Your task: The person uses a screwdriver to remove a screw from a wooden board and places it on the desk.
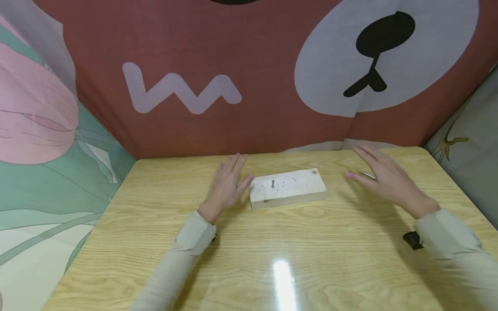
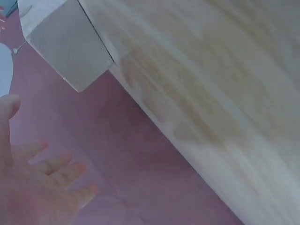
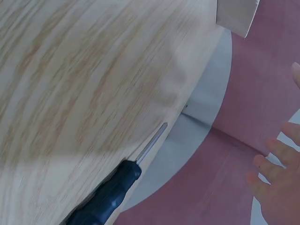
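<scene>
Backdrop cloth [image 1: 268, 129], brick red and printed with a white zigzag [image 1: 173, 82] and a pale muzzle [image 1: 408, 73], rises behind the wood-grain desk [image 1: 330, 242]. The left hand [image 1: 225, 186] and right hand [image 1: 393, 179] are both spread wide, thumbs apart from the fingers, holding nothing. Between them, near the desk's far edge, a wooden block [image 1: 293, 191] lies flat; its whitish top bears scattered small dark holes and a dark spot at the far right corner. A screwdriver [image 3: 105, 192], dark-handled with a slim metal shaft, lies beneath the right hand. A metal screw [image 1: 273, 184] stands upright toward the block's left end.
</scene>
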The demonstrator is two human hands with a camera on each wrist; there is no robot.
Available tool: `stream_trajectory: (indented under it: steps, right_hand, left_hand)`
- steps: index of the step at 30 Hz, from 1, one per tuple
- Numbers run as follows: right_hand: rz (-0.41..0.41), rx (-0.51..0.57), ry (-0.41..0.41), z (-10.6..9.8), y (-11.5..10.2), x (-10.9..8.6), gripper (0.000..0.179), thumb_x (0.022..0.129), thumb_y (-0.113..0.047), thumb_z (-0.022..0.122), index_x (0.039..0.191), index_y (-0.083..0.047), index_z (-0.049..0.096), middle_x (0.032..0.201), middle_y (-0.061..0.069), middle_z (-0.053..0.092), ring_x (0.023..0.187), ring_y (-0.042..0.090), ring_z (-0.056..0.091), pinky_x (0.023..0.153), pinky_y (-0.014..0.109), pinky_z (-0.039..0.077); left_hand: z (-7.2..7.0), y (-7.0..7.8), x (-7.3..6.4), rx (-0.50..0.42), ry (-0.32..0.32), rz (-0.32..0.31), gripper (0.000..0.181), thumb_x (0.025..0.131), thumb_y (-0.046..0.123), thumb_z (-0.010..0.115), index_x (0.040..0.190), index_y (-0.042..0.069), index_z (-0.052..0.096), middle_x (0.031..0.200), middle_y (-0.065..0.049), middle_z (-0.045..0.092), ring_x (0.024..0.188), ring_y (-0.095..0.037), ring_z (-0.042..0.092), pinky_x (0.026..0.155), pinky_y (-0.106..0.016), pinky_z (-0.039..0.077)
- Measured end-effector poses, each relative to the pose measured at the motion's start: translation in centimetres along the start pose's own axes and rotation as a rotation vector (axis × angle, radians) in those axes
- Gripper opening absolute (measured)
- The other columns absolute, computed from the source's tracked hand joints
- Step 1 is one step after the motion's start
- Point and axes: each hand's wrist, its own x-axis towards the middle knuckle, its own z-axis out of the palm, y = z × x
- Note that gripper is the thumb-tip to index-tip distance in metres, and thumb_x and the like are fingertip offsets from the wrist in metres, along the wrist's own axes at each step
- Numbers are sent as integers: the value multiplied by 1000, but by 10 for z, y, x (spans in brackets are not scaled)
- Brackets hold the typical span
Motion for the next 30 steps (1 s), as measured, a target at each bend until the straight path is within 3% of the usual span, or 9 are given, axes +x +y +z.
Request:
stream_trajectory:
  steps: [10,30]
  right_hand:
    - [43,13,-39,-5,12,-10,82,93,-44,67,157,-8,29,159,25,28,142,52,28,107,71,26]
    - [85,-25,-77,-12,46,-37,73,95,-40,66,149,1,40,149,33,38,133,55,34,101,69,30]
  left_hand:
    - [4,5,-2,-66,-1,23,66,104,45,47,155,8,32,160,-17,32,148,-34,31,121,-58,23]
    - [7,12,-5,-148,-86,74,68,104,46,47,157,8,28,159,-16,35,149,-30,31,121,-57,25]
